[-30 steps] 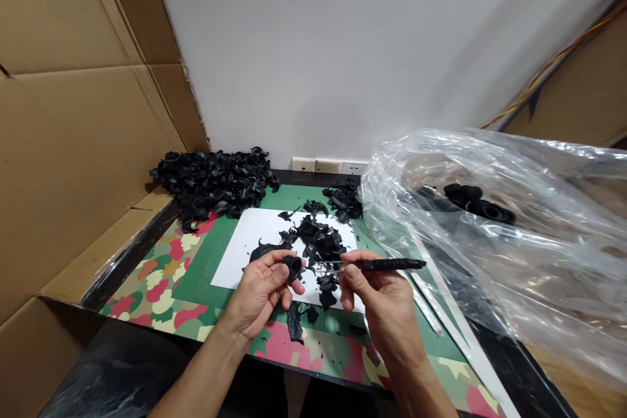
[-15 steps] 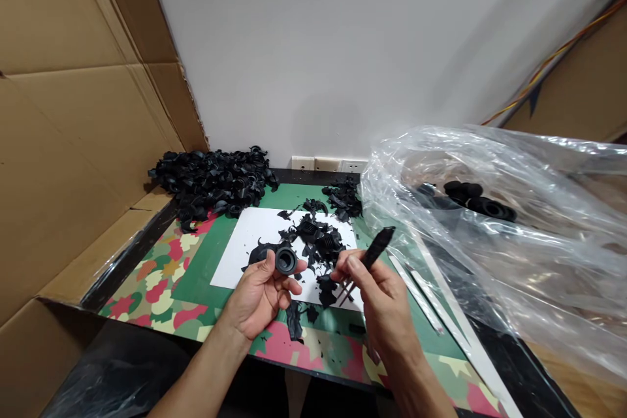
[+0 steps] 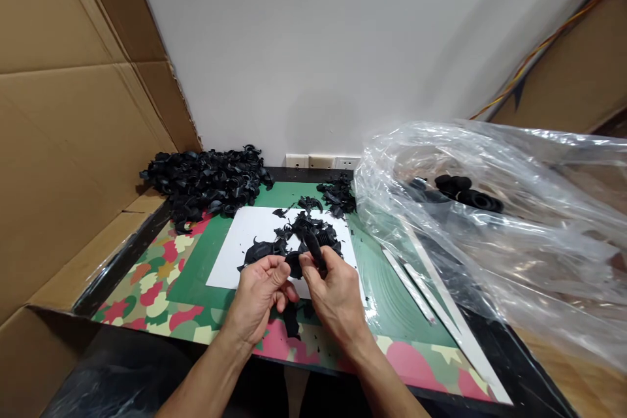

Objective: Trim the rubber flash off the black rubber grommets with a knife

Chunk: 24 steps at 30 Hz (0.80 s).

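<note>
My left hand (image 3: 258,294) pinches a black rubber ring (image 3: 294,265) between thumb and fingers, over the near part of a white sheet (image 3: 228,271). My right hand (image 3: 337,297) is closed around tweezers (image 3: 313,245) with a black-wrapped end; their metal tips are hidden behind the fingers. The right thumb meets the ring's right side, so both hands are close together at it. Just beyond them, torn black rubber scraps (image 3: 267,249) lie heaped on the sheet. A dark strip (image 3: 290,321) hangs or lies below the left fingers; I cannot tell which.
A large pile of black scraps (image 3: 210,179) sits at the back left beside a cardboard box (image 3: 73,124). More scraps (image 3: 337,194) lie at the back. On the right, a clear plastic bag (image 3: 392,163) contains black rings (image 3: 477,200). White strips (image 3: 409,284) rest on the green mat (image 3: 196,281).
My right hand has moved left with the tweezers, up to the ring. The ring has turned, and its round opening no longer faces me. The view has shifted slightly.
</note>
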Tool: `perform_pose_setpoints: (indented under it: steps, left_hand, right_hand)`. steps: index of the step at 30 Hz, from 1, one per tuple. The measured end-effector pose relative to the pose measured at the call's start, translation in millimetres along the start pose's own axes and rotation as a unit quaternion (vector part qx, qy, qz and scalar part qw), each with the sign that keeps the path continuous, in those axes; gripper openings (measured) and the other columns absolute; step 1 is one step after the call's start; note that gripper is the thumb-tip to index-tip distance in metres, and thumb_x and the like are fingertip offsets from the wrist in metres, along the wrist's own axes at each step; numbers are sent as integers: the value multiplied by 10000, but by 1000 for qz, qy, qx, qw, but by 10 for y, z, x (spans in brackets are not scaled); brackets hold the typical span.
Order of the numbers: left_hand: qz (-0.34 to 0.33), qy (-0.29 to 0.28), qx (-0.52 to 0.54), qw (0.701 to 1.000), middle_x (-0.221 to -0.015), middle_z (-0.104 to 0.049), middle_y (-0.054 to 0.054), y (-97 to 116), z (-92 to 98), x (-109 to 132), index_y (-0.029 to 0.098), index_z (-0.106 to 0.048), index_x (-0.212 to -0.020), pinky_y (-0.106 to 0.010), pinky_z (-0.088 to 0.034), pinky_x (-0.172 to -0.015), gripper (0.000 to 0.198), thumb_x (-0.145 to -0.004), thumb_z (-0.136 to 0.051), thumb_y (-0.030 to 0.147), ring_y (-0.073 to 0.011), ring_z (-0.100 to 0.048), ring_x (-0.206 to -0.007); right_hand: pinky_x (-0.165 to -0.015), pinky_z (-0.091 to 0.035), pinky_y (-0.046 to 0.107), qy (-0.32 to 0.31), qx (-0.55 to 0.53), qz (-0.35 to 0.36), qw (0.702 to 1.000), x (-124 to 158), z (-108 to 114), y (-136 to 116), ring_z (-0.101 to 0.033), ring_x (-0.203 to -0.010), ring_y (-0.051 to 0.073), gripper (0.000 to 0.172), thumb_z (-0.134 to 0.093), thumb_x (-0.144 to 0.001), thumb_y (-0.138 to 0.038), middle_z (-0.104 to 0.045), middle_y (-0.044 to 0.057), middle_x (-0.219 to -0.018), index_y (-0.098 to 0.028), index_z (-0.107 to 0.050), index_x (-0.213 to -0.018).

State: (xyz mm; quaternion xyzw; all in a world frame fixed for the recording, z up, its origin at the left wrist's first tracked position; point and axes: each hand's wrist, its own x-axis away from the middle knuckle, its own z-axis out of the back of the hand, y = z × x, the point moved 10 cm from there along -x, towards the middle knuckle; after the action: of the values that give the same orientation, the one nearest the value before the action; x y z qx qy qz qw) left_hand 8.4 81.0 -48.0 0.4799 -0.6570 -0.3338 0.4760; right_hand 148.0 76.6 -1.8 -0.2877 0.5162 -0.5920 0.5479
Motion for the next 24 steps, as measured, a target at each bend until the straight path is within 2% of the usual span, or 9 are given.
perform_pose_setpoints:
  steps: [3, 7, 12, 15, 19, 24]
  left_hand:
    - [12, 7, -15, 1000, -423, -574, 11, -15, 19, 6, 126, -620, -740, -142, -273, -335, 415, -549, -863, 404, -51, -434, -331]
    - [36, -10, -22, 999, -415, -521, 29, -71, -15, 17, 143, -586, -646, -152, -235, -354, 358, -620, -811, 421, -44, -401, -346]
    - [-18, -8, 28, 999, -472, -467, 50, 32, -67, 57, 128, -575, -603, -169, -290, -433, 348, -615, -820, 374, -40, -392, -427]
    - [-29, -23, 68, 997, -493, -460, 50, 49, -131, 83, 121, -600, -635, -186, -318, -462, 316, -630, -812, 355, -49, -393, -447]
    - [-30, -49, 109, 992, -519, -470, 39, 40, -191, 105, 116, -604, -648, -205, -340, -482, 270, -660, -790, 311, -59, -404, -462]
    - [-30, -67, 116, 991, -563, -487, 28, 32, -184, 106, 113, -609, -664, -208, -348, -485, 254, -663, -787, 293, -61, -416, -474]
  right_hand:
    - [-476, -368, 250, -9, -26, 0, 1000, 6, 11, 14, -472, -490, 139, 216, -529, -817, -339, -546, -15, -543, -198, -589, -664]
    - [-463, -361, 236, -32, -76, -20, 996, 0, -16, 45, -442, -487, 126, 220, -546, -795, -362, -507, -31, -531, -196, -582, -656]
    - [-481, -367, 234, -55, -141, -63, 986, -6, -63, 87, -431, -511, 117, 215, -588, -747, -378, -507, -33, -552, -187, -584, -647]
    - [-432, -314, 226, -75, -197, -111, 971, 23, -129, 161, -367, -467, 95, 242, -635, -727, -409, -462, -51, -533, -180, -591, -661]
    - [-385, -221, 212, -110, -279, -185, 936, 119, -273, 288, -278, -410, 65, 337, -690, -702, -485, -361, -88, -473, -174, -569, -659]
    - [-391, -192, 203, -134, -330, -217, 909, 197, -364, 327, -260, -399, 42, 363, -738, -676, -476, -377, -91, -474, -153, -574, -682]
